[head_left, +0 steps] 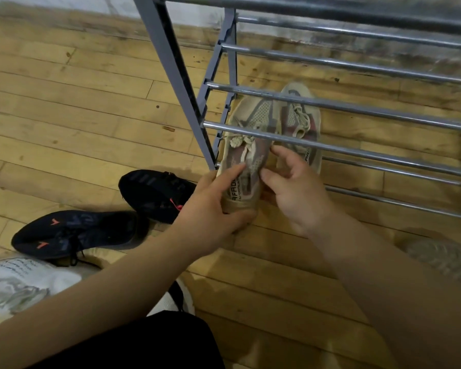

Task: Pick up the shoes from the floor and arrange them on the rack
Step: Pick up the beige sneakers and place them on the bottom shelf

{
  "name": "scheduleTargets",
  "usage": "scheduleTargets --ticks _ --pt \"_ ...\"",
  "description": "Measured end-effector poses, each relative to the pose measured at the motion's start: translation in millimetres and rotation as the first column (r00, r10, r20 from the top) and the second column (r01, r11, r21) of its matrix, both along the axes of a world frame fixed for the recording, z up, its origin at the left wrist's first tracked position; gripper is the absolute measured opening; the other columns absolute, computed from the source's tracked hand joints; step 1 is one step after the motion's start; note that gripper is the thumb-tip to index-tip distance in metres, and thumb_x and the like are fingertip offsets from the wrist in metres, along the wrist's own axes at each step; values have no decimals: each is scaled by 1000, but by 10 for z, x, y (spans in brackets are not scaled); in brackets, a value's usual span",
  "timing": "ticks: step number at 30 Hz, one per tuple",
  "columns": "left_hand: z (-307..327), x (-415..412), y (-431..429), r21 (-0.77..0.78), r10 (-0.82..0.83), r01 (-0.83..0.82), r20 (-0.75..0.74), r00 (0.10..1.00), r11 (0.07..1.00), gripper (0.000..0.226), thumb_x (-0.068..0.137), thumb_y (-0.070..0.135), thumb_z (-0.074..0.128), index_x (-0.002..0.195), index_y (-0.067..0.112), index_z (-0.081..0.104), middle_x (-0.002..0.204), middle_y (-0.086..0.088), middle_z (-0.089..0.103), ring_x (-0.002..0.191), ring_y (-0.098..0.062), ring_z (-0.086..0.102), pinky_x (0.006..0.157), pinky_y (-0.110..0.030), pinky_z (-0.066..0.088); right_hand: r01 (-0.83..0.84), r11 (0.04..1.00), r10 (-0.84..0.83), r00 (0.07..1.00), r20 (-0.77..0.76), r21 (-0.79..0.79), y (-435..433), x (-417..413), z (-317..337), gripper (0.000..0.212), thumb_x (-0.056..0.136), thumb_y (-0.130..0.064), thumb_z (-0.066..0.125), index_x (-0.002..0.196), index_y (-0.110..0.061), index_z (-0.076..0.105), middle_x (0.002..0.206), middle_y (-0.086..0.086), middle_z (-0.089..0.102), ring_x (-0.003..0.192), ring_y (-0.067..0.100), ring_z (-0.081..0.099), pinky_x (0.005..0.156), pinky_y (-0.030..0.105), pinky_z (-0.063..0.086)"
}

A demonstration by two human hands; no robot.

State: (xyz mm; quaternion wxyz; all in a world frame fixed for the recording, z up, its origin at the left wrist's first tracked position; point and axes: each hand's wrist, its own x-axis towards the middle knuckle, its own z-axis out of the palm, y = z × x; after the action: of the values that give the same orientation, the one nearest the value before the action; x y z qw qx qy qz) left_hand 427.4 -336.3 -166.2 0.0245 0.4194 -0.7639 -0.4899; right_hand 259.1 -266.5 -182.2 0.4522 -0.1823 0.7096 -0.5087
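The left hand [210,209] grips the heel of a beige shoe [248,155]; the right hand [298,193] pinches its inner edge with thumb and forefinger. The shoe's toe lies beneath the rails of the rack [171,62], just beside its beige mate [301,121]; two dark shoes [77,230] lie on the floor [64,115] to the left.

**Surface and Material Findings**

The rack rails [357,107] are bare metal tube, smooth, bright and glossy. The rack side frame [171,62] is grey, matt and smooth; plastic or painted metal cannot be told. The floor [64,102] is wood plank with a worn low sheen, scuffed, and dark-stained along the wall. The near beige shoe [246,155] and the far beige shoe [301,121] are matt open-mesh cloth with thick woven laces. The black shoes [75,231] are matt knit cloth.
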Motion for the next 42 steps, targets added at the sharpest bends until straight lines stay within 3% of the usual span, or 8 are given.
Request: scheduleTargets --ticks 4,8,16,21,26,32,37,42 --pt "-91 -161 -28 -135 70 -70 -11 998 988 73 94 28 74 155 44 38 138 14 44 112 -1 46 91 -2 39 -187 969 236 892 -385 159 64 -35 40 41 103 -34 56 144 -34 55 132 -16 60 116 3 57 99 27 49" --pt "-236 -323 -116 -182 101 -100 -5 995 978 71 97 32 70 158 39 34 156 5 36 140 -18 43 113 -30 42 -180 949 316 550 -773 259 393 -98 -41 30 94 -22 64 124 -24 68 124 -2 60 120 21 51 102 32 38" --pt "-413 -542 -256 -217 21 11 148 989 976 72 101 43 60 159 46 18 166 3 21 144 -27 40 101 -37 48 -57 880 393 648 -653 472 507 -462 -291 80 90 -39 67 157 -38 23 159 11 19 146 35 21 116 51 30" --pt "-420 -507 -220 -271 56 -15 143 988 962 69 105 41 55 161 43 15 173 3 4 156 -27 22 105 -35 42 -93 899 375 671 -640 429 529 -561 -412 77 94 -40 65 159 -37 23 165 11 22 151 32 20 119 51 30" --pt "-492 -686 -427 -253 5 38 168 986 967 58 100 44 61 150 31 36 155 -4 35 133 -31 49 100 -50 52 -63 915 324 700 -636 398 526 -489 -398 76 97 -44 63 161 -35 23 169 5 17 155 23 14 119 45 26" --pt "-540 -640 -442 -310 -8 92 260 965 946 63 105 46 48 159 31 18 170 -7 16 145 -37 41 101 -52 52 -3 967 189 682 -707 256 259 -240 -436 69 96 -46 62 156 -29 31 155 4 33 138 24 36 99 34 39" --pt "-600 -574 -422 -362 -80 245 415 906 900 69 102 56 14 163 27 0 173 -8 -7 148 -42 37 101 -54 51 -112 921 356 629 -691 373 177 -132 -557 72 102 -49 48 163 -30 15 166 11 25 151 30 25 117 52 33" --pt "-518 -538 -425 -289 -102 222 379 920 931 77 107 48 38 161 32 -14 173 -3 -16 153 -41 28 115 -54 37 -179 915 393 595 -701 362 184 -247 -474 69 103 -46 48 163 -30 18 165 6 30 150 27 30 114 50 38"
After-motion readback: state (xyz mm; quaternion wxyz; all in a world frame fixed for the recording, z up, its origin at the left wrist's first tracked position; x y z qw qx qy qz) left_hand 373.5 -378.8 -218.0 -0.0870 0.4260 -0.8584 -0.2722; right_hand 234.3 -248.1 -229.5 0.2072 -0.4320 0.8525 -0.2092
